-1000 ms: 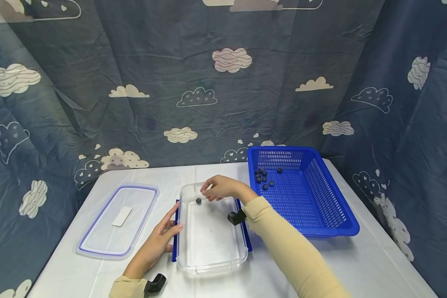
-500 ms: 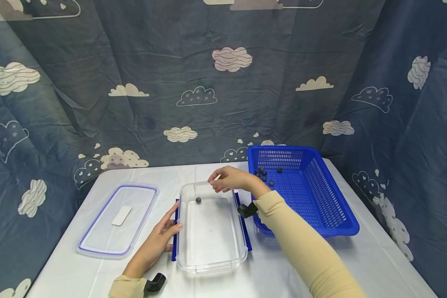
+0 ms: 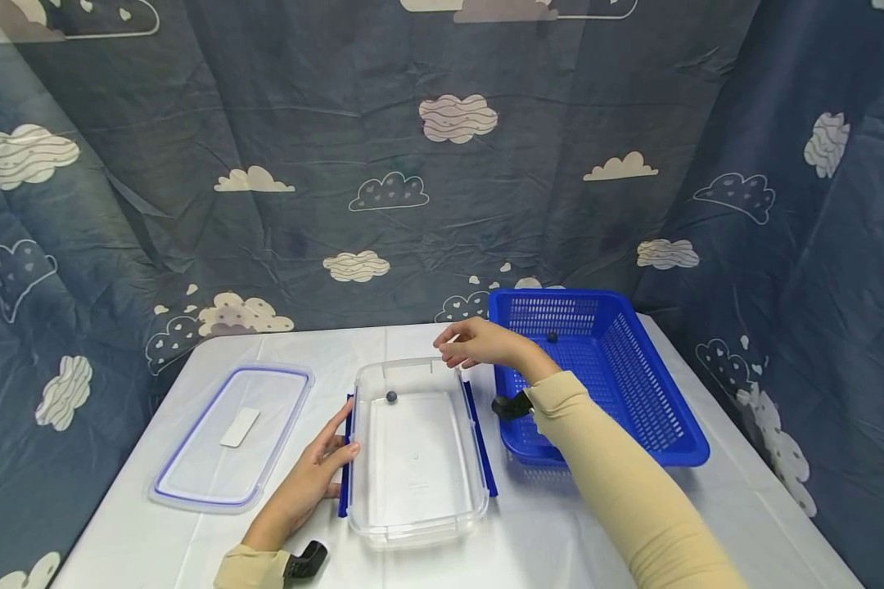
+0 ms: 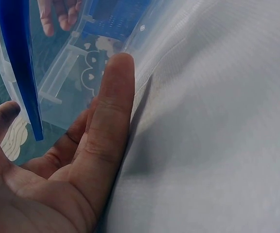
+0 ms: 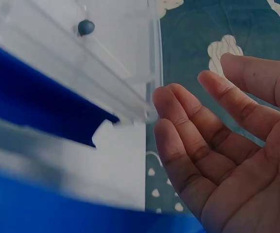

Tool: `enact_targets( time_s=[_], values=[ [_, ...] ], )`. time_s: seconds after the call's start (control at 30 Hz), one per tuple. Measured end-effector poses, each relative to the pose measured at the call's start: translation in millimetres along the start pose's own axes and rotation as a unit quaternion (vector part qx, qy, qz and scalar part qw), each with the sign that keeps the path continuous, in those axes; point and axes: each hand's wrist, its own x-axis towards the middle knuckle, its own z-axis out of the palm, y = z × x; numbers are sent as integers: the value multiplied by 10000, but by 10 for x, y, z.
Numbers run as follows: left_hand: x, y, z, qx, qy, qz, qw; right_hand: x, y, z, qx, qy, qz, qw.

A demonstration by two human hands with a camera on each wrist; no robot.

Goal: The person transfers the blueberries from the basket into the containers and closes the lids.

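Observation:
A clear plastic food container [image 3: 420,458] with blue side latches stands uncovered on the table. One blueberry [image 3: 391,397] lies inside, towards its far left corner. My left hand [image 3: 313,470] rests at the container's left side, thumb by the rim and fingers spread along the blue latch [image 4: 21,68]. Above the far right corner, between container and basket, hovers my right hand [image 3: 479,342]. Its fingers are loosely bent with nothing between them, as the right wrist view also shows. The blue basket [image 3: 678,417] is at the right; a blueberry [image 3: 552,336] shows in it beyond my wrist.
The container's clear lid [image 3: 191,458], with a blue seal and a white label [image 3: 240,427], lies flat at the left on the white tablecloth [image 3: 324,352]. A dark cloud-print curtain [image 3: 295,221] hangs behind the table and along both sides.
My right hand has risen from over the container and moved right towards the basket, now covering the basket's cluster of blueberries. The left hand and the container have stayed put.

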Motion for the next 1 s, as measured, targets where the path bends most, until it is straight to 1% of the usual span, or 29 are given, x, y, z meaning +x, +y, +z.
enact_targets(
  time_s=[0.2, 0.33, 0.47, 0.63, 0.7, 0.83, 1.0],
  values=[
    [-2, 2, -11, 7, 0, 4, 10000, -80, 104, -176, -17, 207, -34, 9998],
    [1, 2, -16, 25, -1, -11, 10000, -114, 204, -294, 19, 528, -41, 9986],
    [4, 0, -20, 27, 30, -23, 10000, -114, 338, -399, 71, 946, 80, 9955],
    [7, -15, -25, 7, 16, -13, 10000, -132, 522, -529, 211, 1408, 315, 9893],
    [10, -24, -28, 10, -3, -13, 10000, -143, 604, -588, 210, 1586, 445, 9861],
    [18, -32, -33, 26, -20, -8, 10000, -179, 760, -694, 216, 1891, 568, 9801],
    [23, -29, -36, 50, -18, -5, 10000, -205, 931, -781, -180, 2287, 854, 9696]
  ],
)
